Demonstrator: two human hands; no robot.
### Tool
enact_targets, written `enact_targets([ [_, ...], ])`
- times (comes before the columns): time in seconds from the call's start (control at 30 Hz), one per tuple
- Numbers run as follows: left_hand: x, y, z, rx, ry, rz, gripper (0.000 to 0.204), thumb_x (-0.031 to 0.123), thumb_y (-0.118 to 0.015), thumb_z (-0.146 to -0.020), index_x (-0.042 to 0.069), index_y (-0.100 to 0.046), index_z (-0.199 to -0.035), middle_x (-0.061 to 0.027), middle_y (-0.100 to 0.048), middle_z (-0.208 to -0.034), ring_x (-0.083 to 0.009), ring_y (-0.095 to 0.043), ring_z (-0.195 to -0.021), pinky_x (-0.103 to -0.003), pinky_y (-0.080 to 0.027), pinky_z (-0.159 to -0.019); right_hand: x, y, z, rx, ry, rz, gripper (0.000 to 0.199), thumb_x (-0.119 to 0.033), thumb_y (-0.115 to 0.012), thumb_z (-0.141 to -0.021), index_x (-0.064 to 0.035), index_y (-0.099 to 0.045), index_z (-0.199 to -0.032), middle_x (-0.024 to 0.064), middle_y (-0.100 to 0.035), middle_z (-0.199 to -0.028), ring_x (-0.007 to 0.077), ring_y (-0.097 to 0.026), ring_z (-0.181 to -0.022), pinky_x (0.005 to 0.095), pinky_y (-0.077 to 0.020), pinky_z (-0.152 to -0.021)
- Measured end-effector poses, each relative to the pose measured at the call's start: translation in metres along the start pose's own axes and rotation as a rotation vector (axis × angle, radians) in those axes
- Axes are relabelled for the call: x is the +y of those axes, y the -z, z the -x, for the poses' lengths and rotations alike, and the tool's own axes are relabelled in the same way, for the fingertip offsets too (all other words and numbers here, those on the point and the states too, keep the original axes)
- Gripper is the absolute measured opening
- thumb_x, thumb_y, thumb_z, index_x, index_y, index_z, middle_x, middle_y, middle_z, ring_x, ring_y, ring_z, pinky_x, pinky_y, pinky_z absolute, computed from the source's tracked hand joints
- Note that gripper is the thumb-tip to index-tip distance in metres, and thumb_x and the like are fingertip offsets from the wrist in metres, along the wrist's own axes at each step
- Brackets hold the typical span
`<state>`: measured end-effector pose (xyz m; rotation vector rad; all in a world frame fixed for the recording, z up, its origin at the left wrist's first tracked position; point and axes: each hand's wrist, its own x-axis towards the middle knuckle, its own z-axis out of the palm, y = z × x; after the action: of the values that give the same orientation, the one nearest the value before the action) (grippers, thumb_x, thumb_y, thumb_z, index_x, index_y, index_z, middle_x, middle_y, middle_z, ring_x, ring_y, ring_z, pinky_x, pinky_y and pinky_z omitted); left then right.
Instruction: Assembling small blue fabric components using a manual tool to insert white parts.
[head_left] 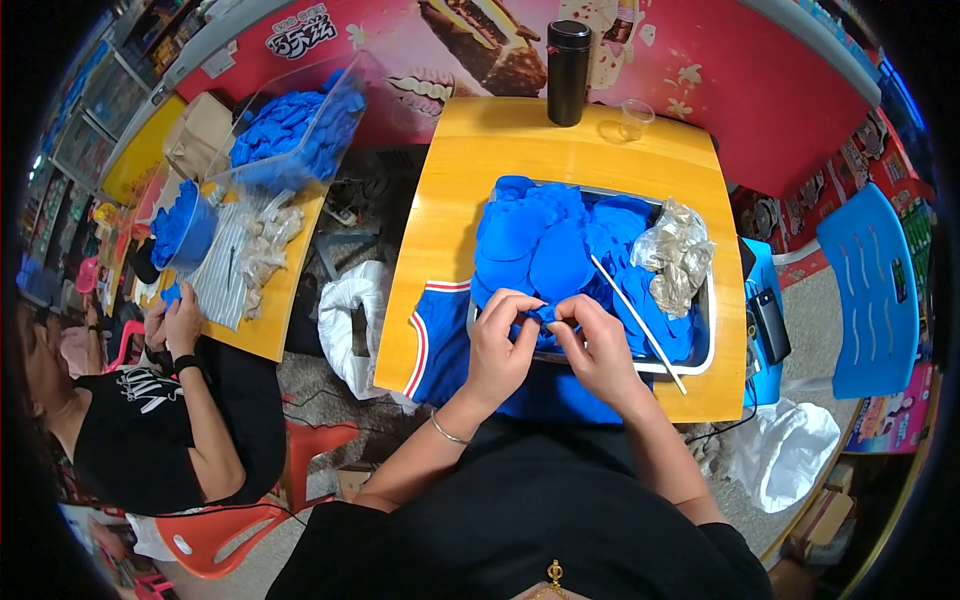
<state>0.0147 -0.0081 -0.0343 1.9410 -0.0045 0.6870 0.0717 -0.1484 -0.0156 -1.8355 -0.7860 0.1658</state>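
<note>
- Head view: left hand (500, 345) and right hand (597, 345) pinch one small blue piece (543, 314) together at the metal tray's (708, 345) near rim.
- Risk: a tug could nudge the thin white stick (638, 322) off the tray, or snag neighbouring blue pieces (555, 245).

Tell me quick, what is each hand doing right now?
Left hand: fingers pinched shut on the small blue piece.
Right hand: fingers pinched shut on the same small blue piece, over the metal tray.
</note>
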Motion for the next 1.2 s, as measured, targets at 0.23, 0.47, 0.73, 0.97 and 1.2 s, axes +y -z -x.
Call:
enact_targets([
  [0.23,-0.009,-0.007,0.01,-0.067,0.308,0.409,0.01,0.002,-0.051,-0.089,0.0,-0.053,-0.1,-0.0007,-0.053,-0.084,-0.0065,-0.051,-0.078,-0.021,-0.042,-0.068,-0.003,-0.002,0.001,0.09,0.023,0.078,0.018,0.001,-0.063,-0.079,-0.001,-0.053,-0.093,0.0133,-0.06,-0.083,0.0283,-0.062,-0.072,0.0336,-0.0473,-0.06],
  [0.47,-0.002,0.009,0.004,-0.275,0.432,0.694,0.011,0.002,-0.047,-0.091,0.003,-0.05,-0.102,0.0016,-0.045,-0.09,-0.0038,-0.04,-0.081,-0.018,-0.036,-0.072,-0.011,0.006,-0.003,0.129,0.118,0.224,0.02,0.003,-0.064,-0.076,-0.0036,-0.054,-0.092,0.0114,-0.062,-0.083,0.028,-0.063,-0.074,0.0346,-0.0493,-0.06],
  [0.73,0.005,0.013,0.008,-0.233,0.644,1.128,0.019,0.018,-0.046,-0.093,0.004,-0.053,-0.104,-0.0009,-0.049,-0.101,-0.0087,-0.046,-0.095,-0.026,-0.039,-0.082,-0.045,0.01,-0.013,0.095,0.343,0.286,0.022,0.005,-0.063,-0.075,-0.0035,-0.057,-0.094,0.0094,-0.061,-0.082,0.0261,-0.061,-0.069,0.0326,-0.0478,-0.059],
  [0.97,0.004,0.018,0.005,-0.108,0.599,1.201,0.021,0.02,-0.043,-0.095,0.006,-0.053,-0.108,-0.0019,-0.058,-0.094,-0.0105,-0.055,-0.09,-0.03,-0.044,-0.085,-0.199,0.047,0.016,0.002,0.6,0.098,0.023,-0.005,-0.064,-0.07,-0.0118,-0.063,-0.092,0.0063,-0.063,-0.087,0.019,-0.06,-0.072,0.0269,-0.0497,-0.064],
  [1.2,0.014,0.017,0.006,-0.08,0.605,1.16,0.024,0.018,-0.045,-0.093,0.003,-0.052,-0.11,-0.0042,-0.056,-0.095,-0.0128,-0.054,-0.089,-0.032,-0.044,-0.083,-0.208,0.016,0.035,0.533,0.581,-0.194,0.011,-0.019,-0.069,-0.079,-0.0192,-0.058,-0.08,-0.0024,-0.056,-0.08,0.0139,-0.053,-0.066,0.0238,-0.0469,-0.056],
])
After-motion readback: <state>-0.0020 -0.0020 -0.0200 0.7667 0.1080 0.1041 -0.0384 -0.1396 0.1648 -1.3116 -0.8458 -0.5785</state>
